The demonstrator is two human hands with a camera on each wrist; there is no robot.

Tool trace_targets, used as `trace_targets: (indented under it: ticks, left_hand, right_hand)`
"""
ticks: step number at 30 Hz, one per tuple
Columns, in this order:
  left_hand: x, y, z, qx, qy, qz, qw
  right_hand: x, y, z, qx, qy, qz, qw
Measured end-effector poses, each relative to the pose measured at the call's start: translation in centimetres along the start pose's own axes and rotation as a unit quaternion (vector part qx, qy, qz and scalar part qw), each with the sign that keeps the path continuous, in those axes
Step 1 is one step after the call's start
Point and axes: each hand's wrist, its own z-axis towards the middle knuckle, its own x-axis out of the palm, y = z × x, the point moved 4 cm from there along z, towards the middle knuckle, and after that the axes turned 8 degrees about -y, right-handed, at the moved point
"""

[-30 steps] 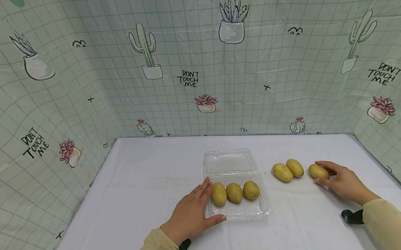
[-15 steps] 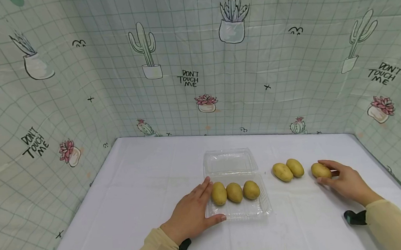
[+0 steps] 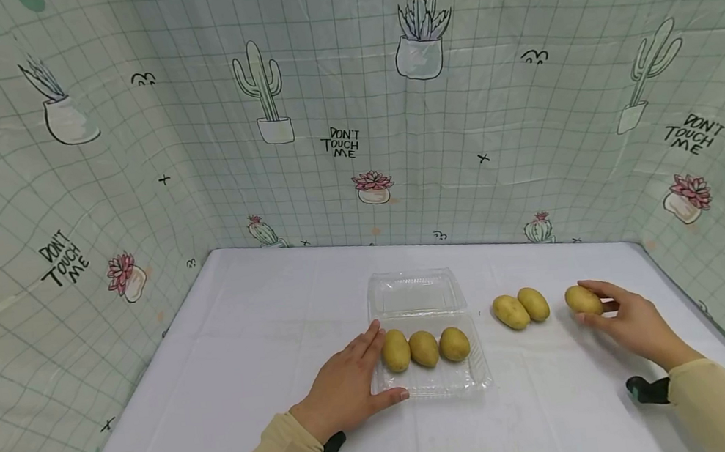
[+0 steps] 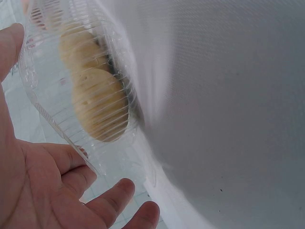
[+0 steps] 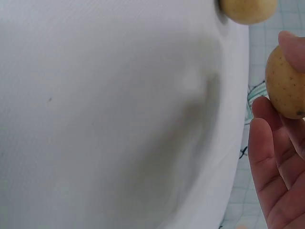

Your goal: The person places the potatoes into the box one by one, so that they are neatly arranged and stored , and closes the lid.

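A clear plastic clamshell box point(image 3: 435, 382) lies on the table with its lid point(image 3: 412, 293) folded back. Three potatoes point(image 3: 424, 350) sit in a row in its base. My left hand point(image 3: 346, 388) rests at the box's left side, fingers extended and thumb at the near edge; in the left wrist view, potatoes point(image 4: 100, 105) show through the clear wall. To the right, my right hand point(image 3: 641, 322) pinches another potato point(image 3: 583, 301) between thumb and fingers, raised off the table. The right wrist view shows that potato partly cut off by the frame's edge.
Two more potatoes, a left one point(image 3: 510, 312) and a right one point(image 3: 533, 304), lie touching on the white tablecloth point(image 3: 267, 324) between the box and my right hand. A cactus-print curtain point(image 3: 333, 74) surrounds the table's back and sides.
My right hand has shifted right and slightly upward with the potato, lifting it off the cloth. The left hand, box and other potatoes have stayed in place.
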Motion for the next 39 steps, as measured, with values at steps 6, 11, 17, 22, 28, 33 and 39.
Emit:
trace_targets:
  ticks: [6, 11, 17, 22, 28, 33, 39]
  left_hand:
    - [0.0, 0.0, 0.0, -0.004, 0.005, -0.003, 1.0]
    - [0.0, 0.0, 0.0, -0.004, 0.003, -0.004, 1.0]
    - [-0.1, 0.0, 0.0, -0.006, 0.004, -0.009, 0.9999]
    - [0.0, 0.0, 0.0, -0.006, 0.005, -0.007, 0.9999]
    - [0.1, 0.1, 0.0, -0.005, 0.006, -0.005, 1.0]
    - [0.1, 0.1, 0.0, -0.005, 0.005, -0.007, 0.9999]
    - [0.0, 0.0, 0.0, -0.002, 0.002, -0.013, 0.9999]
  right_hand:
    - [-0.4, 1.0, 0.1, -0.024, -0.012, 0.001, 1.0]
    - [-0.6, 2.6, 0.2, -0.04, -0.017, 0.01, 0.999]
    - [-0.3, 5.1, 0.3, -0.062, -0.009, 0.037, 0.997]
    - [0.3, 6.9, 0.3, -0.081, 0.002, 0.051, 0.995]
    - [0.9, 9.2, 0.2, -0.119, 0.001, 0.077, 0.99]
    - [1.6, 10.7, 0.2, -0.141, 0.007, 0.094, 0.985]
    - [2.6, 12.7, 0.1, -0.155, 0.018, 0.109, 0.982]
